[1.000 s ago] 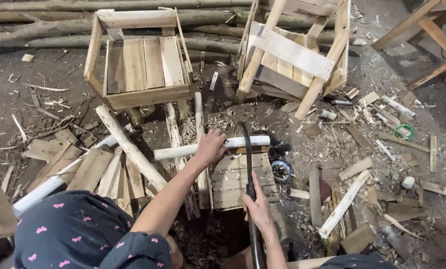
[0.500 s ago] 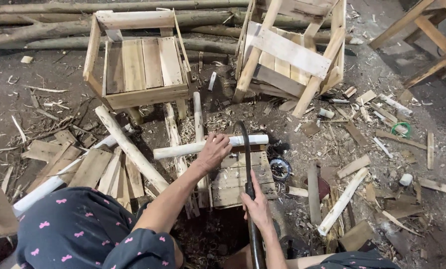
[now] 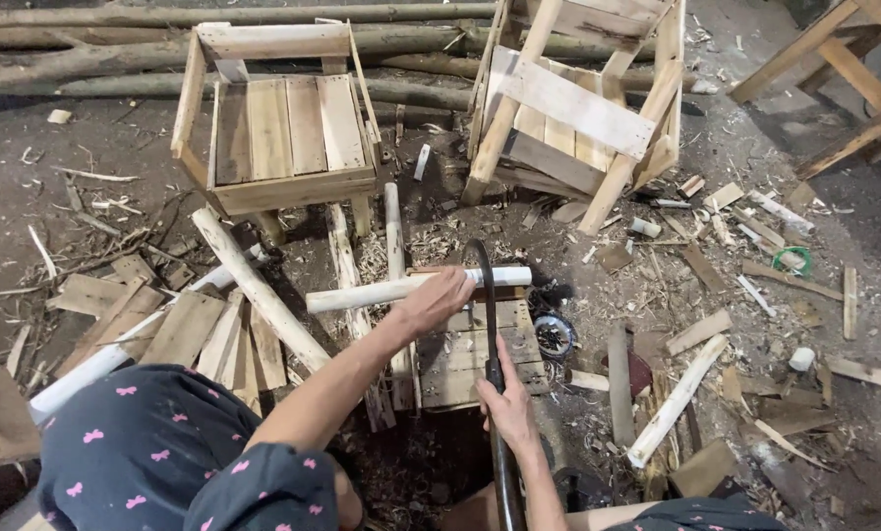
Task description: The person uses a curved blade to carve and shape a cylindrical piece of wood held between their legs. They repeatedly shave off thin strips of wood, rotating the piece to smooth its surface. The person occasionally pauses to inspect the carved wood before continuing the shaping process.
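Ahead of me a wooden chair [image 3: 281, 138] stands upright on the dirt floor [image 3: 106, 147], and just right of it a second chair [image 3: 578, 108] lies tipped over. Logs [image 3: 264, 16] lie behind them. Offcuts [image 3: 696, 332] and shavings litter my right, with a green ring [image 3: 792, 261] among them. Planks [image 3: 180, 329] lie to my left.

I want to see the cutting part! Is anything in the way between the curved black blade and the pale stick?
Nothing visible is. The left hand holds the pale stick flat on the wooden block. The right hand holds the curved black blade, whose tip already reaches the stick beside the left hand's fingers.
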